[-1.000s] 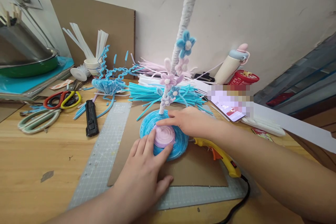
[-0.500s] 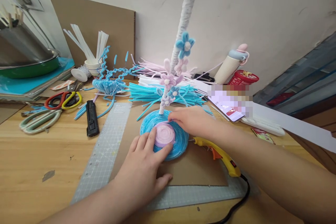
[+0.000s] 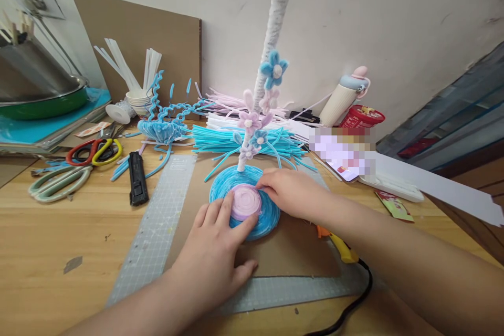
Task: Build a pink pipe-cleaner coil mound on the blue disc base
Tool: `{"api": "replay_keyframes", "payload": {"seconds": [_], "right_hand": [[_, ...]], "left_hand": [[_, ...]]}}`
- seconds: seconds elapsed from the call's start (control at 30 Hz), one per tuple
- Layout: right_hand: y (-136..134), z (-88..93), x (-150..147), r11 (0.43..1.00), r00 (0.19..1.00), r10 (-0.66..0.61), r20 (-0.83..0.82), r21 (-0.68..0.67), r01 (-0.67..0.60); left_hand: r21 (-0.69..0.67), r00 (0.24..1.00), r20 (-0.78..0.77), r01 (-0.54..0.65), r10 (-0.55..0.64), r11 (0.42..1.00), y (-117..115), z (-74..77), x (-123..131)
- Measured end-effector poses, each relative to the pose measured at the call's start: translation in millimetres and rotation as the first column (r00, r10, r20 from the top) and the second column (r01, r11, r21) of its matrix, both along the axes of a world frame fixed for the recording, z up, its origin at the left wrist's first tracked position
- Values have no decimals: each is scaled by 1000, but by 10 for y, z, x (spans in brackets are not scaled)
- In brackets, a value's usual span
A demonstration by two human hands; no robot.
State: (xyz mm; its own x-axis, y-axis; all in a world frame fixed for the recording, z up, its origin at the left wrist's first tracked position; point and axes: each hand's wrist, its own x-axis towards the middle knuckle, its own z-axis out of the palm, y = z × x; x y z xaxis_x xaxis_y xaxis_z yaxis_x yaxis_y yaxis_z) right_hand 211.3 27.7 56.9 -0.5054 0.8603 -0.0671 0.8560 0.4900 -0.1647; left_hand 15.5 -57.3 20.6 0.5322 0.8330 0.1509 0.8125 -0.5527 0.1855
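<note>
A round base [image 3: 220,189] wound in blue pipe cleaner lies on brown cardboard [image 3: 303,260], with a flat pale pink pipe cleaner coil [image 3: 246,202] at its middle. My left hand [image 3: 220,239] rests on the base with fingers spread, the fingertips touching both sides of the pink coil. At the coil's upper right edge, my right hand [image 3: 281,189] pinches the pink pipe cleaner end, mostly hidden by the fingers. Behind the coil rises a white wrapped stem [image 3: 271,31] bearing blue and pink fuzzy flowers [image 3: 249,123]. A yellow glue gun [image 3: 346,250] lies partly behind my right forearm.
Bundles of blue pipe cleaners [image 3: 236,139] lie behind the base. To the left are scissors [image 3: 59,184], a black cutter [image 3: 137,178] and a blue fuzzy piece [image 3: 161,128]. A phone [image 3: 342,160] and bottle [image 3: 342,100] stand right. The glue gun's cord [image 3: 364,294] runs forward.
My right hand has moved slightly right and down along the pink coil's edge, and its forearm now covers more of the glue gun. My left hand stays in place.
</note>
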Motion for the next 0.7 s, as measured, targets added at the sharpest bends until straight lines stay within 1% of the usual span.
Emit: {"api": "replay_keyframes", "payload": {"seconds": [0.13,0.23,0.3,0.47,0.6,0.7], "right_hand": [[-46,3,17,994,997,-49,-57,-99,43],[-65,8,35,983,991,-56,-118,-180,34],[-73,4,46,977,986,-62,-157,-209,28],[-95,-48,60,977,974,-97,-207,-208,54],[-124,-103,67,980,958,-139,-252,-176,96],[-173,-135,69,985,955,-135,-264,-139,100]], "left_hand": [[-12,1000,-4,-4,4,1000,8,-4,4],[-19,1000,-3,2,-2,1000,13,-7,3],[-23,1000,-1,3,-3,1000,13,-12,1],[-27,1000,-5,-6,6,1000,14,-27,-9],[-18,1000,-9,-3,2,1000,22,-31,-13],[-7,1000,-17,4,-5,1000,28,-34,-10]]}}
